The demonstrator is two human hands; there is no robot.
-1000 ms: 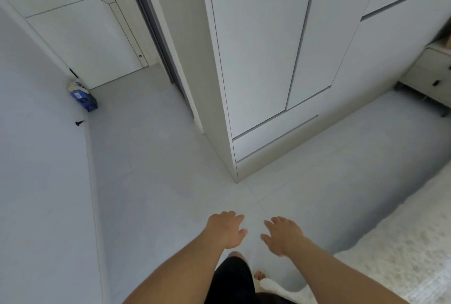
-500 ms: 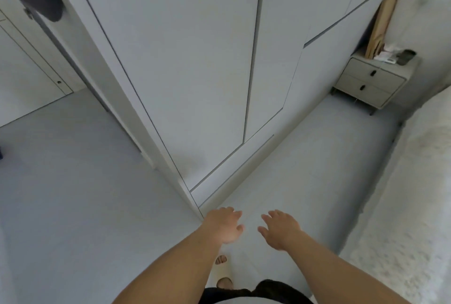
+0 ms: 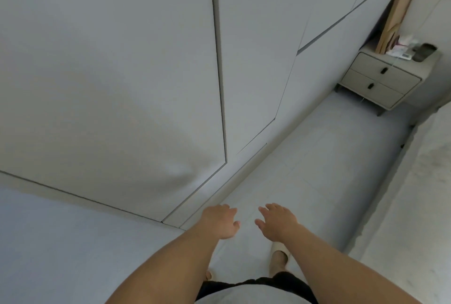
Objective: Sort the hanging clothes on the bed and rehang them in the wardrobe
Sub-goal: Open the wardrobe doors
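Observation:
The white wardrobe (image 3: 122, 72) fills the left and upper part of the head view, all its flat doors closed. My left hand (image 3: 220, 221) and my right hand (image 3: 277, 221) reach forward side by side over the floor near the wardrobe's bottom corner, palms down, fingers relaxed, holding nothing. The bed (image 3: 415, 206) with a pale cover runs along the right edge. No hanging clothes show in this view.
A grey two-drawer nightstand (image 3: 380, 79) stands at the far right beyond the wardrobe, with a tall brown paper bag (image 3: 400, 11) and small items on top. A pale floor aisle (image 3: 317, 169) runs between wardrobe and bed. My slippered foot (image 3: 279, 255) is below my right hand.
The view has swung right and moved closer to the wardrobe: the doorway and side room on the left have left the frame, and the nightstand and bed came in. Both hands stay extended and empty.

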